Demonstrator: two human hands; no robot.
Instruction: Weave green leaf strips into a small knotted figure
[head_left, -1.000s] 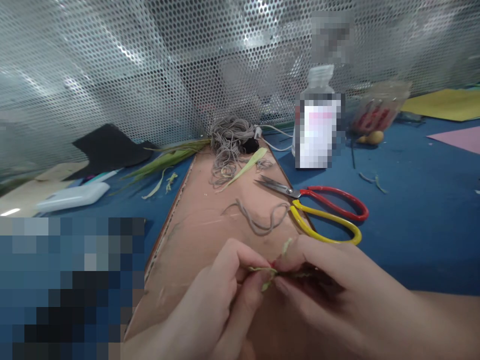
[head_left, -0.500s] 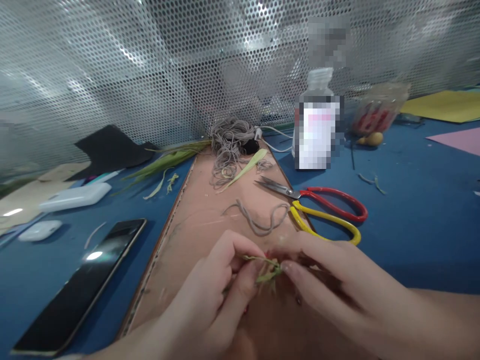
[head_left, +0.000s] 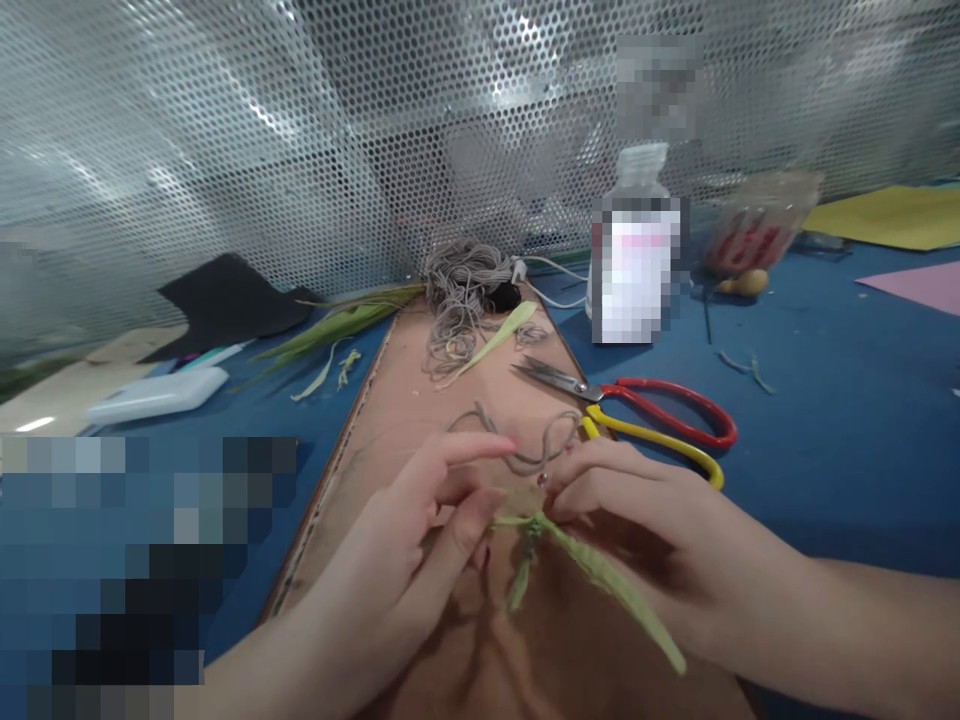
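Note:
Between my hands is a knotted green leaf strip (head_left: pixel 615 590), one long end slanting down to the right and a shorter end hanging below the knot. My left hand (head_left: pixel 435 540) pinches its left end between thumb and a bent finger, with the index finger stretched out above. Closed against the strip near the knot, my right hand (head_left: pixel 645 500) hides its own grip partly. Just beyond my hands a loose grey cord (head_left: pixel 525 462) lies on the brown board (head_left: pixel 360 500). Scissors (head_left: pixel 574 385) with one red and one yellow handle rest beside my right hand.
A tangle of grey cord (head_left: pixel 465 275) and a pale leaf strip (head_left: pixel 499 335) lie at the board's far end. A bottle (head_left: pixel 641 260) stands behind the scissors. Long green leaves (head_left: pixel 337 325) and a white case (head_left: pixel 161 393) are on the left. Perforated metal (head_left: pixel 375 120) borders the back.
The leaf strip now shows its long end hanging over to the right, and its knot is in plain view. My left index finger has straightened, and my right fingers have shifted slightly up.

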